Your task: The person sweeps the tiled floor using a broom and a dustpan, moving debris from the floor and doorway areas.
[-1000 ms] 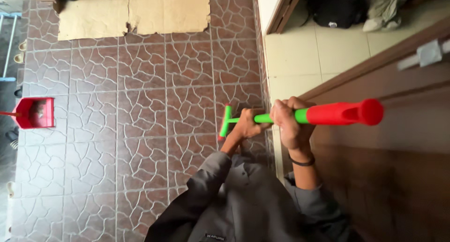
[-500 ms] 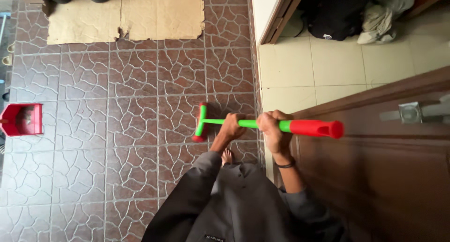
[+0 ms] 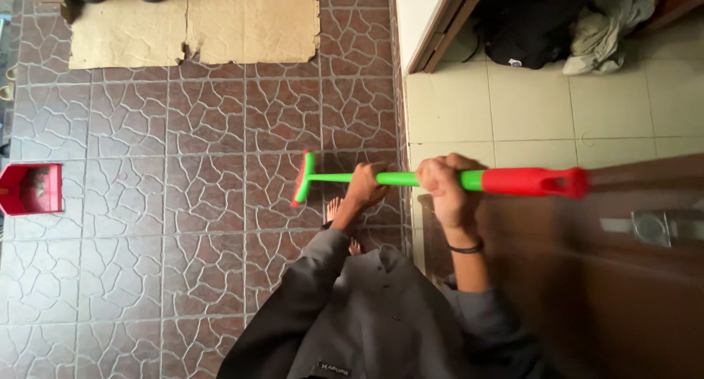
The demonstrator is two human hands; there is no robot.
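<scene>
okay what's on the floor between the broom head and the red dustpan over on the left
Nothing: in the head view, only bare brown crackle-pattern floor tiles lie between the broom head and the red dustpan.

Brown crackle-pattern floor tiles (image 3: 213, 203) at left; cream tiles (image 3: 513, 107) far right; dark wooden door (image 3: 631, 276) near right; flattened cardboard (image 3: 198, 23) far left

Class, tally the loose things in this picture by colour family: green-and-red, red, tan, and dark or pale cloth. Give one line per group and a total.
Green-and-red: 1, the long plastic broom gripped by the left hand and right hand
Red: 1, plastic dustpan
Tan: 1, flattened cardboard sheet
Cloth: 2, black bag, pale crumpled cloth
Total: 5
</scene>
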